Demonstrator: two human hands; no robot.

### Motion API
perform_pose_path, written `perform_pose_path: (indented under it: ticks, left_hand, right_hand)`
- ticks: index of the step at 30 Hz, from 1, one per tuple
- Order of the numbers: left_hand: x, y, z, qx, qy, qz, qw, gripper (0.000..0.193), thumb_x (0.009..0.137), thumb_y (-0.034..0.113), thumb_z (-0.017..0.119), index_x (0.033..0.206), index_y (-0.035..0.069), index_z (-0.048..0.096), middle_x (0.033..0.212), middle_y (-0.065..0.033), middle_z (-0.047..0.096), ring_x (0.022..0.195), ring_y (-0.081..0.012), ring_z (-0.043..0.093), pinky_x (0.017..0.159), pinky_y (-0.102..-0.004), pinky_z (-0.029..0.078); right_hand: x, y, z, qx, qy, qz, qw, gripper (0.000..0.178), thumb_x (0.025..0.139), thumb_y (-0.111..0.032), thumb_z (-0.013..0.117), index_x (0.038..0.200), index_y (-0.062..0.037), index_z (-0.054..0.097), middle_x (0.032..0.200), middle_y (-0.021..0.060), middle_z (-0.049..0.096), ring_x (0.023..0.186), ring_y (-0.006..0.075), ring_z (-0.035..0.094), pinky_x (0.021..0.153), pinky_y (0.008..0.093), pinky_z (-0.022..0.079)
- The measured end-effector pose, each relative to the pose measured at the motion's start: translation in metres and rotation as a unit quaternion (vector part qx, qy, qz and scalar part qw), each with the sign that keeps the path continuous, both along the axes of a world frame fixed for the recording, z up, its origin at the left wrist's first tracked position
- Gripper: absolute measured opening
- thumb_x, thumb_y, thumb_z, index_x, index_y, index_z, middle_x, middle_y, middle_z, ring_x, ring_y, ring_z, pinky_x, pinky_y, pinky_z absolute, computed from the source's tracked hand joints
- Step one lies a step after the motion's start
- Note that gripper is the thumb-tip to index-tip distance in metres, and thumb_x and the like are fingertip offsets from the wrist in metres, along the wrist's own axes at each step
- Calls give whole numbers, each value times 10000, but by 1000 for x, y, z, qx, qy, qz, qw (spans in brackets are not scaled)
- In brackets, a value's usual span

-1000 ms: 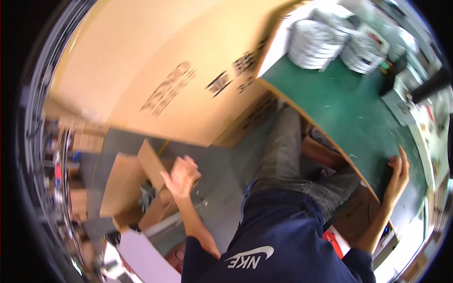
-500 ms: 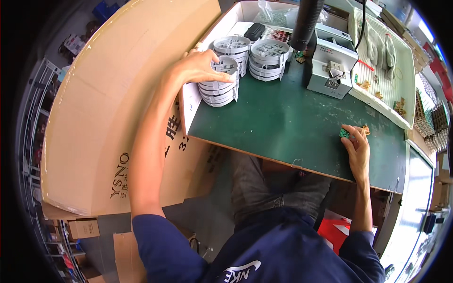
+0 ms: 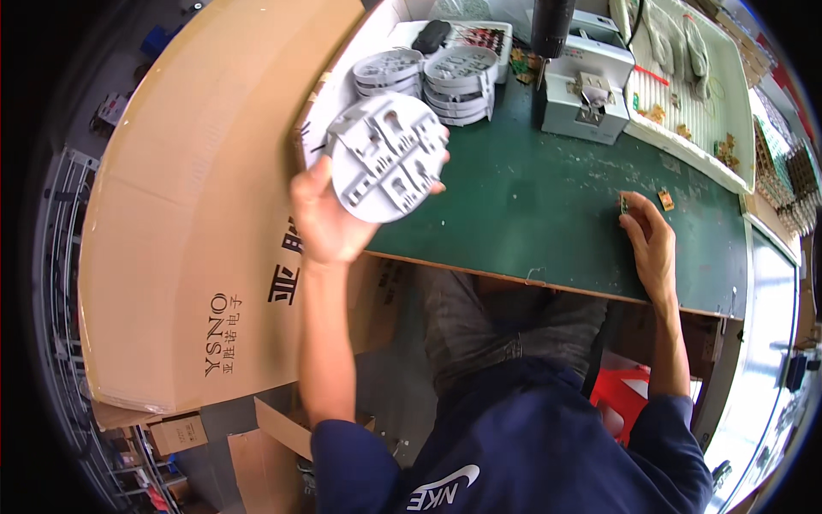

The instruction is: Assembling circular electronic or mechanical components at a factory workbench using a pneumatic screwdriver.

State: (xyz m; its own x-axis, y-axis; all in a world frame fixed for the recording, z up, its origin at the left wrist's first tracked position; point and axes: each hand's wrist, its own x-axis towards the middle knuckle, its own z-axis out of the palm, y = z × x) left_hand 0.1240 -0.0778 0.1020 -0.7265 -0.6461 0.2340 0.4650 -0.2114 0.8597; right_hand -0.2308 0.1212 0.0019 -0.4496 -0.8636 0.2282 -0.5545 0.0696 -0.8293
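Raised above the left end of the green worktable (image 3: 514, 231), my left hand (image 3: 330, 223) grips a round white plastic fixture (image 3: 390, 158) by its edges. The fixture is tilted, so its slotted, moulded face shows. My right hand (image 3: 652, 244) is over the right part of the table, its thumb and fingers pinching a small green circuit board (image 3: 624, 205). A small orange-gold piece (image 3: 666, 200) lies just beyond those fingers. Behind the raised fixture stand stacks of similar round white fixtures (image 3: 462, 73); the fixture hides part of the space there.
A black powered screwdriver (image 3: 552, 30) hangs over a grey metal box (image 3: 586, 116). At the back right a white ribbed tray (image 3: 719, 176) holds gloves and small gold parts. A large cardboard sheet (image 3: 188, 214) stands on the left. A black mouse-shaped object (image 3: 431, 36) sits behind the stacks.
My left hand has lifted a round fixture off the front left stack, bringing it nearer and tilting it. My right hand has turned the green board more edge-on; the orange-gold piece now lies apart from it.
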Motion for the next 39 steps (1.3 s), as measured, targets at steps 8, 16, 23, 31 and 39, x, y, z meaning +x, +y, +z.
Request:
perform_pose_path:
  ticks: [8, 16, 23, 31, 39]
  left_hand:
    - [-60, 23, -79, 149, 88, -105, 979, 974, 893, 664, 578, 1543, -32, 376, 1517, -467, 336, 1302, -588, 506, 955, -572, 525]
    - [-71, 26, -87, 123, 24, -66, 990, 927, 925, 636, 545, 1540, -37, 381, 1508, -428, 394, 1293, -526, 550, 985, -532, 527]
    - [-117, 41, -88, -451, -303, 192, 817, 720, 829, 430, 805, 1399, 46, 594, 1354, -188, 617, 1247, -350, 553, 1075, -447, 419]
    - [-152, 66, -82, -554, -303, 265, 729, 682, 815, 366, 864, 1382, 76, 618, 1487, -236, 522, 1392, -397, 454, 1131, -484, 377]
    - [-144, 99, -54, -152, -208, 126, 958, 419, 935, 330, 791, 1213, 23, 722, 1105, -75, 743, 892, -133, 658, 766, -279, 520]
  right_hand:
    - [8, -7, 5, 0, -43, -5, 999, 320, 1007, -24, 626, 1325, 1, 648, 1063, 27, 674, 947, 93, 623, 899, 247, 509]
    - [7, -4, 7, -7, -69, -13, 997, 337, 1010, -53, 646, 1343, -3, 652, 1055, 21, 680, 942, 90, 618, 890, 242, 508]
    - [7, -4, 12, -114, -227, 50, 966, 352, 993, -118, 697, 1321, 6, 661, 1148, 60, 712, 1029, 136, 664, 946, 319, 545]
    - [25, -3, 24, -136, -283, 114, 943, 386, 940, -128, 754, 1298, -12, 671, 1213, 61, 711, 1056, 151, 673, 989, 352, 557]
    - [37, -3, 23, -129, -331, 179, 917, 396, 938, -128, 758, 1310, -31, 665, 1083, 21, 691, 1026, 136, 659, 982, 352, 549]
